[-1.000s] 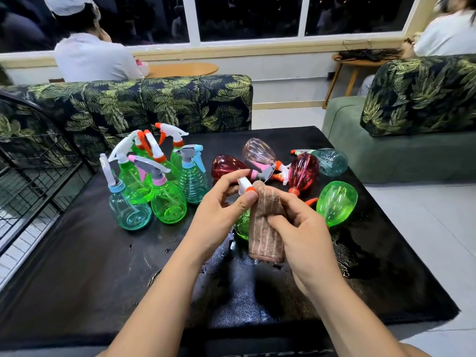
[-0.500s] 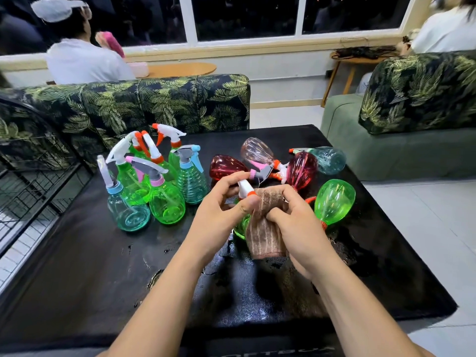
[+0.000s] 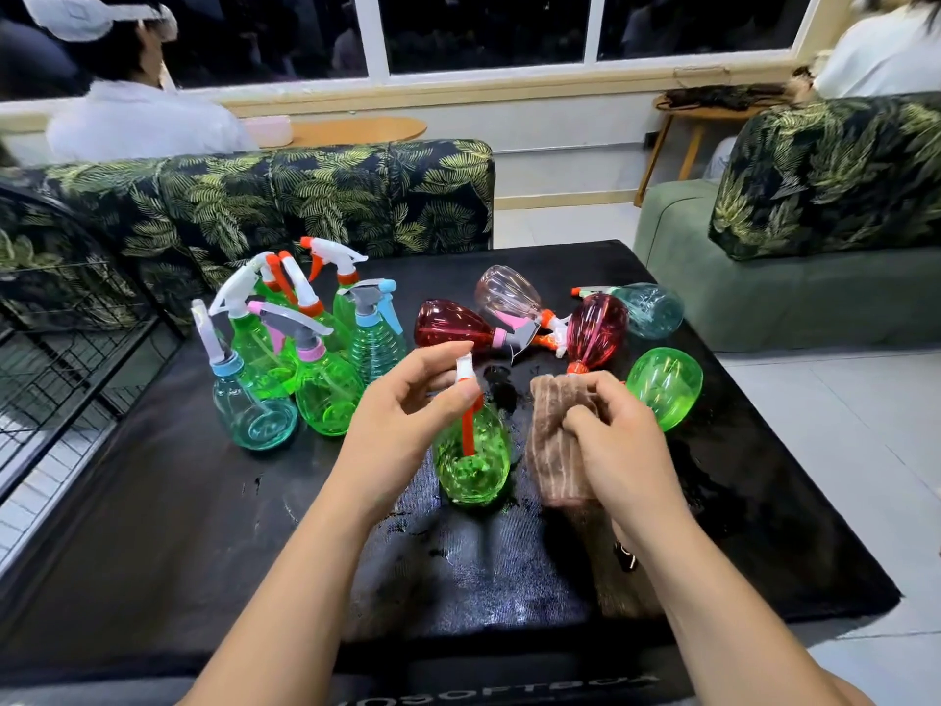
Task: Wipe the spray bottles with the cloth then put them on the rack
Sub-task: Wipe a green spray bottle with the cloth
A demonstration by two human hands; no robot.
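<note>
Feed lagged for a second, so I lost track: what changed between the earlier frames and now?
The right hand pulled the cloth off the green bottle and away to the right, still gripping it. The left hand keeps holding that bottle by its spray head, body now bare. The standing bottles and lying bottles stayed put.

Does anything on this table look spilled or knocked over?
Yes. Wet patches glisten on the mat in the middle, and five bottles at the right lie on their sides; the left group stands upright.
</note>
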